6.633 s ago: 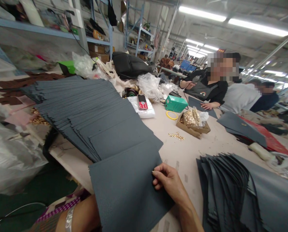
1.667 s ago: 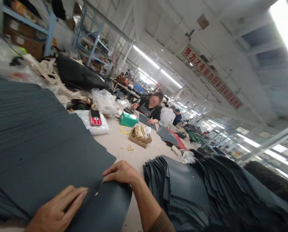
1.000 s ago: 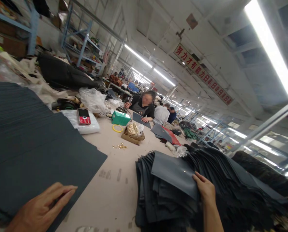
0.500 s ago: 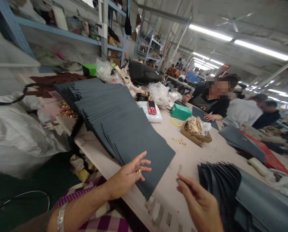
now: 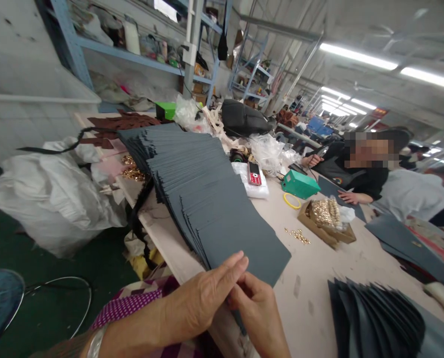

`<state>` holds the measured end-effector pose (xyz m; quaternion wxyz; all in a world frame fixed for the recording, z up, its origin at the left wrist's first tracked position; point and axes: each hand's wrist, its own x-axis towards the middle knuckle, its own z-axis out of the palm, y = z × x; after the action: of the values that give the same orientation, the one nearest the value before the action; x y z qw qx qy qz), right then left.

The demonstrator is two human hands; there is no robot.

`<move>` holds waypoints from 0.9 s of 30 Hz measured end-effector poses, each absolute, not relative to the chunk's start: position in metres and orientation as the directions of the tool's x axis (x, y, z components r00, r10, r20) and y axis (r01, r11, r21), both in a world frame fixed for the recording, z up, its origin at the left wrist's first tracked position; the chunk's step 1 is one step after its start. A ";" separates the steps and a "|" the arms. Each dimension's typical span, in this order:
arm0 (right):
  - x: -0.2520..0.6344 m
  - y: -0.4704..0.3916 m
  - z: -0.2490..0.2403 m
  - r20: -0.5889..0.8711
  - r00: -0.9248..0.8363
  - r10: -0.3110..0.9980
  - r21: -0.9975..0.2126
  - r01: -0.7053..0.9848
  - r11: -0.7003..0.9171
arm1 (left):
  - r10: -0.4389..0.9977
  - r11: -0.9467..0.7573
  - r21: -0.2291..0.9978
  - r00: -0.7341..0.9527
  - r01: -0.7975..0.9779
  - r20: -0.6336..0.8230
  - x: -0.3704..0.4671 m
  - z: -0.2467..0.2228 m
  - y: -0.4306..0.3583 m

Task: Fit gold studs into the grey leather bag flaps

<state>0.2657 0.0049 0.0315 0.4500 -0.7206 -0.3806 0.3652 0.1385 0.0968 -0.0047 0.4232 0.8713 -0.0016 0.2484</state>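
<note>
The two hands come together over the near end of a fanned stack of dark grey sheets point(image 5: 222, 194), which runs along the left edge of the surface point(image 5: 311, 278). The left hand point(image 5: 203, 298) holds its fingers nearly straight and close together; the right hand point(image 5: 261, 311) has its fingertips tucked in behind them. Whether either set of fingers grasps anything, one cannot tell (the left hand hides the spot where they meet). Another stack of dark sheets point(image 5: 374, 318), bowed upward, is at the surface's lower right. Between the stacks and farther back, small gold pieces point(image 5: 299, 235) lie loose near a cardboard box point(image 5: 316, 234) of more gold pieces. A yellow ring point(image 5: 292, 201) lies near a green box point(image 5: 301, 184), and a person point(image 5: 359, 179) sits beyond, one hand on a dark sheet point(image 5: 331, 189).
</note>
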 end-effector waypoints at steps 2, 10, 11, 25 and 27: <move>0.263 0.007 0.028 -0.215 0.414 0.885 -0.935 0.175 -0.309 | 0.253 -0.606 0.778 0.888 -0.163 0.383 0.136 0.000 0.096; 0.312 0.016 0.020 -0.032 0.543 0.839 -0.889 0.368 -0.272 | 0.653 0.025 0.990 0.748 0.141 -0.122 0.127 -0.009 0.089; 0.325 0.019 0.017 0.042 0.585 0.810 -0.849 0.448 -0.280 | 0.667 0.154 0.974 0.709 0.168 -0.228 0.125 -0.013 0.089; 0.359 0.009 0.000 -0.188 0.303 0.934 -0.840 0.443 -0.312 | 0.486 0.798 0.602 0.624 -0.033 -0.611 0.102 -0.006 0.080; 0.360 0.009 -0.002 -0.233 0.328 0.915 -0.905 0.273 -0.328 | 0.442 0.854 0.510 0.663 -0.105 -0.604 0.111 -0.006 0.084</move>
<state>0.3599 0.0085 -0.0020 0.4010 -0.7095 -0.4186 0.4008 0.1111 0.0844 -0.0061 0.8845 0.2220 0.3801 0.1545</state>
